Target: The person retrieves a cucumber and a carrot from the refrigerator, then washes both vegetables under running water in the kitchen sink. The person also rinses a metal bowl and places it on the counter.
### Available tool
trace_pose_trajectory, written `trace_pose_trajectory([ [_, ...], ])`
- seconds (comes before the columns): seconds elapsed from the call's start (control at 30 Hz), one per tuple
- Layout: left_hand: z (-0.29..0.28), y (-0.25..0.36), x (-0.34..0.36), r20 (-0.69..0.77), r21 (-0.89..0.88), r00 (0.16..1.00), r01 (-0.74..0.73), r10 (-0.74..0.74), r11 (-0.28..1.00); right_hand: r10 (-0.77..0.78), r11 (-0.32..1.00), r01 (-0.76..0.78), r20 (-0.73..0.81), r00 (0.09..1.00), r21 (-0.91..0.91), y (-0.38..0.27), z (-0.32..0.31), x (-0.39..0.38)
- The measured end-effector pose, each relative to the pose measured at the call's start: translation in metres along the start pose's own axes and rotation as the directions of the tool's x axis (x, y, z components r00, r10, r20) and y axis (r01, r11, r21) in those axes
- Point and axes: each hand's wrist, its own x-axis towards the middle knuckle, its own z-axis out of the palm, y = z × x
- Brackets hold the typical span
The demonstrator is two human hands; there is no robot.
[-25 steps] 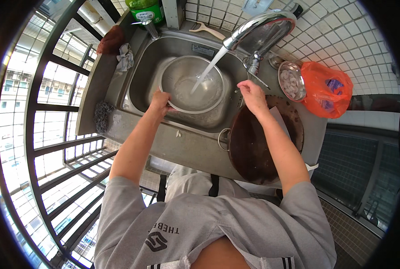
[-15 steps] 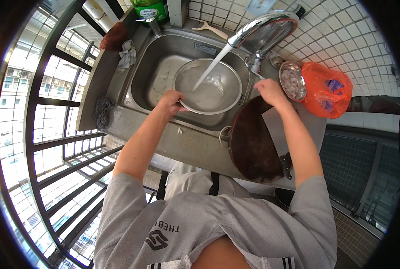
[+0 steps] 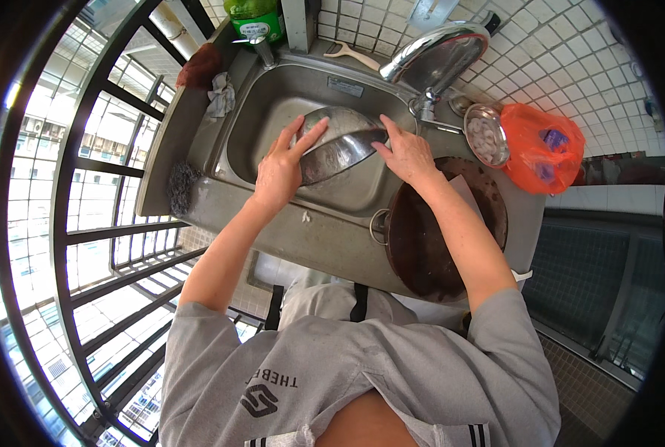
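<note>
A steel bowl (image 3: pixel 336 158) is tipped over on its side inside the steel sink (image 3: pixel 254 127). My left hand (image 3: pixel 288 160) grips its left part, fingers over the rim, and my right hand (image 3: pixel 399 149) holds its right end. The chrome faucet (image 3: pixel 422 56) arches over the bowl with no stream visible from it. Just beside my right forearm is a round, dark wooden board (image 3: pixel 414 246) with a metal ring and a blade lying on it, partly hidden by that arm.
At the right stand a steel bowl of pale food pieces (image 3: pixel 485 134) and an orange bag (image 3: pixel 541 149). A green bottle (image 3: pixel 252 16), peeler (image 3: pixel 351 54), crumpled cloth (image 3: pixel 221 97), brown cloth (image 3: pixel 198 65) and grey scrubber (image 3: pixel 183 186) surround the sink. Black bars (image 3: pixel 71 238) line the left.
The water stream has stopped. My right hand has moved from the faucet handle onto the bowl, which has gone from upright to tipped. My left hand has moved higher on it.
</note>
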Motion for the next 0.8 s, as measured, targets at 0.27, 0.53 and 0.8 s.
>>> trace_pose_trajectory([
  [0.27, -0.017, -0.010, -0.005, -0.218, 0.027, 0.944, -0.247, 0.247, 0.969, -0.039, 0.998, 0.039, -0.009, 0.999, -0.049, -0.024, -0.022, -0.027],
  [0.53, 0.051, -0.107, -0.051, 0.132, -0.406, 0.942, 0.336, -0.309, 0.850, -0.056, 0.957, 0.147, -0.340, 0.939, 0.249, -0.059, -0.050, -0.069],
  [0.8, 0.033, -0.118, -0.052, 0.174, 0.108, 0.915, 0.348, -0.363, 0.931, 0.115, 0.970, -0.029, -0.353, 0.929, 0.239, -0.071, -0.016, -0.099],
])
